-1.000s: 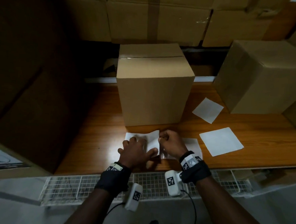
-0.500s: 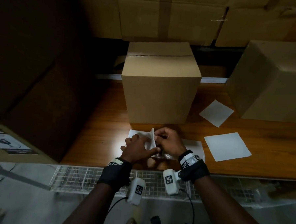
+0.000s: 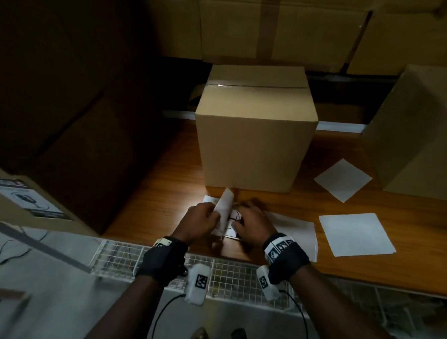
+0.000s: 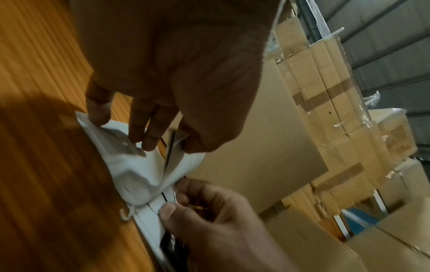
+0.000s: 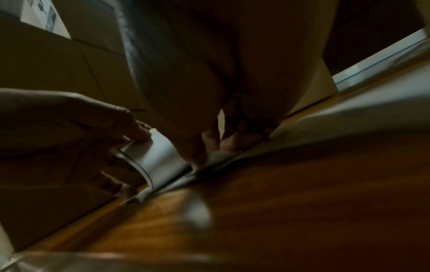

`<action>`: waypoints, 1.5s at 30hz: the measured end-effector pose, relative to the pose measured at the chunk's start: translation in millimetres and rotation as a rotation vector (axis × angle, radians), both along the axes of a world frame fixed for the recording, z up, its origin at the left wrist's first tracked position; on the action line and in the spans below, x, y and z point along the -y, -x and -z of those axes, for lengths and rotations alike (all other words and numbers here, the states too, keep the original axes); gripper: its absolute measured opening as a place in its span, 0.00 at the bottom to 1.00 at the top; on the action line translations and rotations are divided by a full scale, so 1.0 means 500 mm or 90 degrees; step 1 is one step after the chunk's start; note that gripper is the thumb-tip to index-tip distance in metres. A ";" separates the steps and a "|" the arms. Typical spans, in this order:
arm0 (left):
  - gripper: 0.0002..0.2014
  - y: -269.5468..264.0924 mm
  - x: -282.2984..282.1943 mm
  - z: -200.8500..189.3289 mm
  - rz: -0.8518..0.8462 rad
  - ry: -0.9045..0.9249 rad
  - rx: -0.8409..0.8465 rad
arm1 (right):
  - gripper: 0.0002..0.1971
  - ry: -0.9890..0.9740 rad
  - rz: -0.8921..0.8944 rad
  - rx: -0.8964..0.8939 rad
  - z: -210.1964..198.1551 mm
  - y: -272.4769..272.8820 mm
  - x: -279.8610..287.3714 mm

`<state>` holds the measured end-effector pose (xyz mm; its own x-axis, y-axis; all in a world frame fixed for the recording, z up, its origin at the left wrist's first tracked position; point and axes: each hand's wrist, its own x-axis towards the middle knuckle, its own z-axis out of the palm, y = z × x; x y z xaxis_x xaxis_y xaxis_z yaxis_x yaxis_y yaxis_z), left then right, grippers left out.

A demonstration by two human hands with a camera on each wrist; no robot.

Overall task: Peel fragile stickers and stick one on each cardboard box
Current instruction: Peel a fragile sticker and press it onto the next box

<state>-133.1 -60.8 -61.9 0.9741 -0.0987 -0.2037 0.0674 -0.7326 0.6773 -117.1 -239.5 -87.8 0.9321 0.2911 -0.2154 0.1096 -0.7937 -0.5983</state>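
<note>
Lower centre of frame: left hand [image 3: 198,221] pinches the lifted backing paper [image 3: 224,211], right hand [image 3: 250,225] fingers curled, pinching the sticker [image 3: 234,218] below the cardboard box [image 3: 255,134]

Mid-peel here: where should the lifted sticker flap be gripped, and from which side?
Pinch the sticker flap near its raised free edge, coming from the left, as the left hand does: it stands curled upright off the sheet, which the right hand holds down.
</note>
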 end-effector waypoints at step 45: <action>0.21 -0.035 -0.119 0.067 -0.061 -0.116 0.030 | 0.10 0.111 -0.291 0.061 -0.023 -0.120 -0.072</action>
